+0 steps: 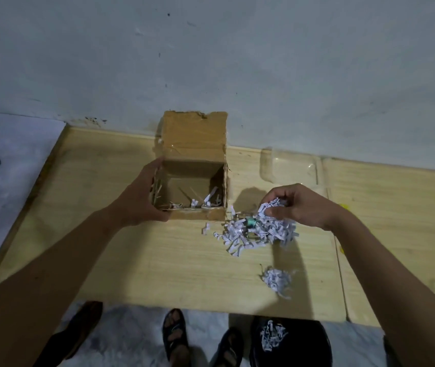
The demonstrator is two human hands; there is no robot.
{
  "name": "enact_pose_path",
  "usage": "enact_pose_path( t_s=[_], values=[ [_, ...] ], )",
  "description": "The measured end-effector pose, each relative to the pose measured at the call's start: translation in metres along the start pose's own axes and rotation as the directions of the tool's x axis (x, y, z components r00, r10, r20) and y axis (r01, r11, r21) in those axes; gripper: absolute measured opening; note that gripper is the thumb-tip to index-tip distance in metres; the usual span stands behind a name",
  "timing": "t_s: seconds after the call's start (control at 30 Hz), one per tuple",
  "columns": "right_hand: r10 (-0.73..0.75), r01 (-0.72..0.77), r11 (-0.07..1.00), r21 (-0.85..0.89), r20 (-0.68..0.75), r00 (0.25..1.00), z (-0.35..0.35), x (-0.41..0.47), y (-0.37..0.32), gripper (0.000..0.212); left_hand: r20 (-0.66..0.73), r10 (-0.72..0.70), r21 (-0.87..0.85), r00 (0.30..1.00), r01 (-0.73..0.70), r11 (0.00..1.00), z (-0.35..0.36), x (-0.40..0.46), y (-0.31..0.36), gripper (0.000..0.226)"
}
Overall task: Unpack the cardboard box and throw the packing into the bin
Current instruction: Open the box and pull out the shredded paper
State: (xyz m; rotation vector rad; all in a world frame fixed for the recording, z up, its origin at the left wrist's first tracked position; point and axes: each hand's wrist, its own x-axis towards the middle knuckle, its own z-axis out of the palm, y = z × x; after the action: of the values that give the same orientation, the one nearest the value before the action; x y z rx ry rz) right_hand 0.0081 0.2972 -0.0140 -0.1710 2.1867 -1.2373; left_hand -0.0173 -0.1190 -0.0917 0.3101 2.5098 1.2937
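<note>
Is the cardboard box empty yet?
Nearly empty: the open cardboard box shows its bare bottom, with only a few paper shreds left along the near wall.

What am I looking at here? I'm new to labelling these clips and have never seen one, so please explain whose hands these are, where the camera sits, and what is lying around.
There is no machine: a person wears one wide-angle camera on the head, looking down at their own bare hands. The left hand grips the left wall of an open cardboard box, which stands on a pale wooden table and holds only a few paper strips. The right hand pinches a tuft from a pile of shredded paper beside the box; something small and green shows in that pile. A smaller clump lies nearer the table edge. Below, on the floor, a black bin already holds some shreds.
</note>
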Motion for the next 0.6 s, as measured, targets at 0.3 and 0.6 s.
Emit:
enact_pose_path(
  t_s=[0.3, 0.6],
  values=[
    [-0.030, -0.001, 0.977, -0.214, -0.140, 0.990, 0.013, -0.016, 0.029, 0.031, 0.030, -0.026, -0.033, 0.999, 0.027, 0.999, 0.001, 0.000, 0.009, 0.149],
    [-0.118, 0.058, 0.972, -0.227, -0.261, 0.958, 0.025, -0.009, 0.016, 0.030, 0.040, -0.038, -0.022, 0.998, 0.039, 0.999, 0.002, 0.000, 0.010, 0.143]
  ],
)
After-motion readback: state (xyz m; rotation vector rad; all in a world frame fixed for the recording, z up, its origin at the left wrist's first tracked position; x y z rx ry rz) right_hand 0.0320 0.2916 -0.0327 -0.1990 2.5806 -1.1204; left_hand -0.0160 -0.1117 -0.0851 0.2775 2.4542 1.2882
